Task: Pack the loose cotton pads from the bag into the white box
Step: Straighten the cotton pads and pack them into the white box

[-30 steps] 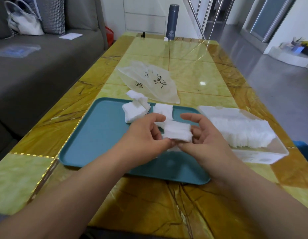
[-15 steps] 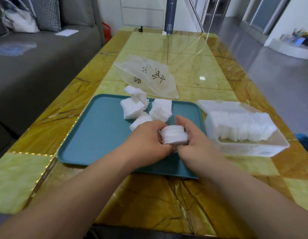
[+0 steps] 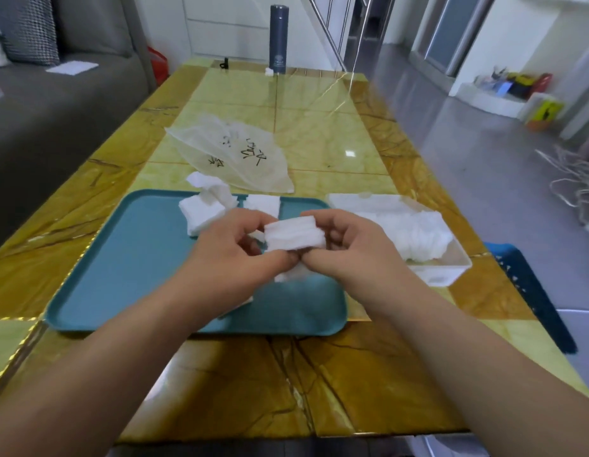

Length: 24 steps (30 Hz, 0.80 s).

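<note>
Lifted slightly since the earlier frame, the stack of cotton pads [image 3: 294, 234] hangs at frame centre over the teal tray [image 3: 121, 258], left hand [image 3: 227, 258] and right hand [image 3: 349, 249] each clamped on one end; probably soft, light and apt to fan apart, it wants gripping across its flat faces; the white box [image 3: 451, 268] waits right of centre, part filled.

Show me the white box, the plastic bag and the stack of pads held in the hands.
white box [image 3: 441, 275]: head view, near front wall.
plastic bag [image 3: 240, 153]: head view, printed middle.
stack of pads [image 3: 294, 235]: head view, front side.
</note>
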Tool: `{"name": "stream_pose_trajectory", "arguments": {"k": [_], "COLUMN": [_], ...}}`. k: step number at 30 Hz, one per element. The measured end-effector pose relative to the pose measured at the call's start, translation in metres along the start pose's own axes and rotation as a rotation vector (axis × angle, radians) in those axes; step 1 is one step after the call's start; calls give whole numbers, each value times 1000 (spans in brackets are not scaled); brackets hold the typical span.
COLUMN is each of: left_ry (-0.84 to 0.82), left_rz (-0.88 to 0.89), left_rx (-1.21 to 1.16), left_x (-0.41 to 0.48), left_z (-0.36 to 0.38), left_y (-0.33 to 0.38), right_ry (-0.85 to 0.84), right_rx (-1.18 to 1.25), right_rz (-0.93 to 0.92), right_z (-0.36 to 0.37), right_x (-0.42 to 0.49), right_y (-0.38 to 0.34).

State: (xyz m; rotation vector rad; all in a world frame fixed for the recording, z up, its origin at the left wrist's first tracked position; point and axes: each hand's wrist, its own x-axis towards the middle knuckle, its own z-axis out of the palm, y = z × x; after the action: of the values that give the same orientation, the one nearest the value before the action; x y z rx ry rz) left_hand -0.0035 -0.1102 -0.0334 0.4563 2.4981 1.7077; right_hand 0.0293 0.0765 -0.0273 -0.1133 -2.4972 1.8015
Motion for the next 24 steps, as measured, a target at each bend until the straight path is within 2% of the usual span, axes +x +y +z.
{"name": "stream_pose_trajectory", "arguments": {"k": [3, 8, 15, 18, 21, 24], "left_ry": [-62, -120, -178, -229, -148, 7], "left_rz": [21, 19, -2, -25, -97, -105], "left_rx": [-129, -167, -165, -202, -123, 157], "left_x": [-1, 7, 26, 35, 40, 37], "left_z": [10, 28, 62, 75, 86, 91], "left_y": [10, 17, 36, 43, 39, 25], "right_ry": [-17, -22, -64, 4, 141, 243], "right_rx": [138, 253, 268, 290, 191, -35], "right_rz": [44, 73, 139, 185, 193, 148], "right_z": [-17, -40, -74, -85, -90, -92], "right_x": [-6, -5, -4, -5, -5, -6], "right_y": [-2, 7, 12, 15, 15, 13]}}
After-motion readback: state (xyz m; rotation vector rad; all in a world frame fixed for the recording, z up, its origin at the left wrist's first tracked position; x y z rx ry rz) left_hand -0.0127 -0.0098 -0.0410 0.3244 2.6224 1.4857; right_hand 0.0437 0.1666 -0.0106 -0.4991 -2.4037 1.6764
